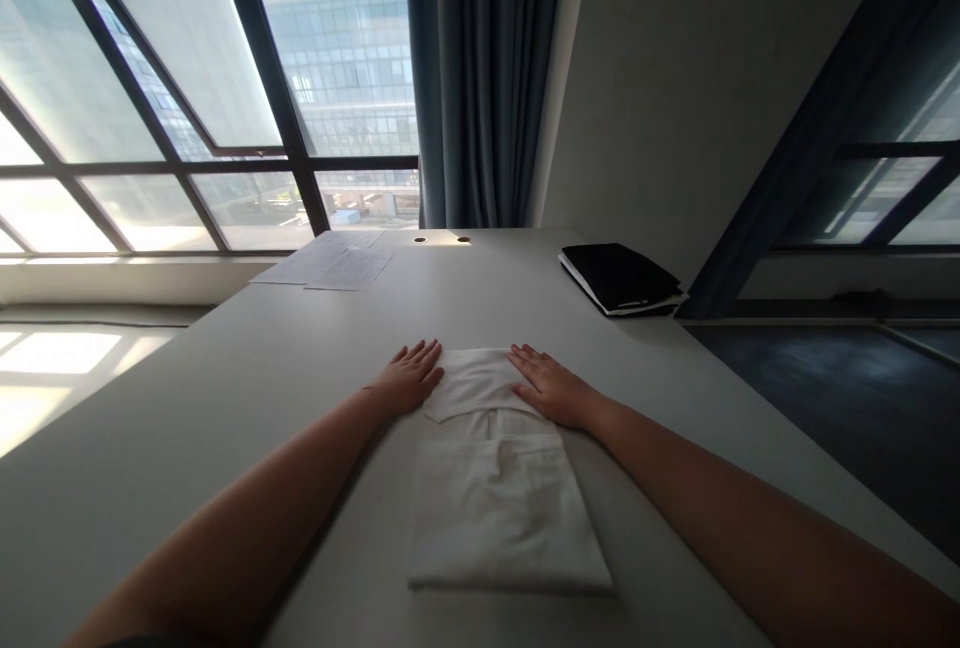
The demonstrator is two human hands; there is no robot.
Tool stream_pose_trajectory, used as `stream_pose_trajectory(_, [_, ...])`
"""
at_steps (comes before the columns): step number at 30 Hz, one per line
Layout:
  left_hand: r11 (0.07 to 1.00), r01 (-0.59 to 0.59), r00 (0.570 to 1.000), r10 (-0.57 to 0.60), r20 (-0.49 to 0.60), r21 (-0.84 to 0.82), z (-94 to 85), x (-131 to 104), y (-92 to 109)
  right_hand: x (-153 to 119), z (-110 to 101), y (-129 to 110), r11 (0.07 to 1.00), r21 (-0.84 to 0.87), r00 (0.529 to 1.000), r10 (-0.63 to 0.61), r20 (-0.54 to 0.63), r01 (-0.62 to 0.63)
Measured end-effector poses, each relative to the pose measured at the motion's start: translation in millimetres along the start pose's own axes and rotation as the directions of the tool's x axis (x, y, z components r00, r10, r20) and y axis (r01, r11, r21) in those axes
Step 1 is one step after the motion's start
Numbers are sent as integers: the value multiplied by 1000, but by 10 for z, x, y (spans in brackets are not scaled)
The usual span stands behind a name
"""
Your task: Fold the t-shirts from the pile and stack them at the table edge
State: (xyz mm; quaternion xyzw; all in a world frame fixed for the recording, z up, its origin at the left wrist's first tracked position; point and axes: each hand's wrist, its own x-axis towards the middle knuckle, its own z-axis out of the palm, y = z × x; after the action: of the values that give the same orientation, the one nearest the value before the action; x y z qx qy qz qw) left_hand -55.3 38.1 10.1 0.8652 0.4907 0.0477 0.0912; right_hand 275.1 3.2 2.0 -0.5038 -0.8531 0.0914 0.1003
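Note:
A white cloth garment (499,508), folded into a long narrow shape, lies on the white table in front of me. Its far end is turned over into a flap with a curved edge, and wrinkles run across the near part. My left hand (410,376) lies flat at the far left corner of the cloth, fingers stretched forward. On the far right corner rests my right hand (551,386), palm down with its fingers spread over the fabric. Neither hand grips anything. Which kind of garment it is, I cannot tell.
Sheets of paper (349,268) lie at the table's far left. A black folder (622,278) with papers inside sits near the right edge. Two round holes pierce the far end of the white table (480,298). Behind stand a dark curtain (487,78) and windows.

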Motion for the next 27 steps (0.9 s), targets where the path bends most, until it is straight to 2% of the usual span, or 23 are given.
stream_pose_trajectory(3, [999, 35, 998, -36, -54, -10, 10, -9, -8, 31, 28, 107, 993, -10, 984, 115, -136, -117])
stream_pose_trajectory(6, [998, 47, 993, -51, -108, -41, 20, 10, 4, 65, 51, 217, 973, 3, 958, 227, -176, -230])
stream_pose_trajectory(11, [991, -7, 972, -23, -232, -131, 33, 65, -22, 97, 91, 313, 979, 108, 958, 191, -215, -171])
stream_pose_trajectory(15, [982, 32, 961, -81, -265, -185, 50, 121, -42, 131, 124, 331, 977, 150, 946, 188, -264, -152])
stream_pose_trajectory(17, [983, 24, 949, -79, -304, -181, 16, 102, -2, 117, 90, 289, 984, 139, 931, 156, -329, -115])
stream_pose_trajectory(20, [981, -119, 911, 45, -409, -156, -122, -97, 186, -53, -75, 83, 996, 80, 894, 9, -449, 31])
stream_pose_trajectory(22, [942, -298, 882, 211, -422, -152, -236, -380, 398, -306, -228, -160, 980, 40, 884, -160, -440, 197])
stream_pose_trajectory(24, [850, -492, 853, 428, -298, -189, -314, -750, 637, -649, -352, -448, 908, 52, 875, -384, -296, 416])
stream_pose_trajectory(25, [791, -567, 823, 531, -205, -231, -331, -944, 746, -834, -390, -591, 857, 86, 851, -484, -202, 508])
stream_pose_trajectory(27, [726, -632, 766, 639, -74, -270, -329, -1290, 907, -1175, -413, -833, 797, 125, 807, -587, -64, 590])
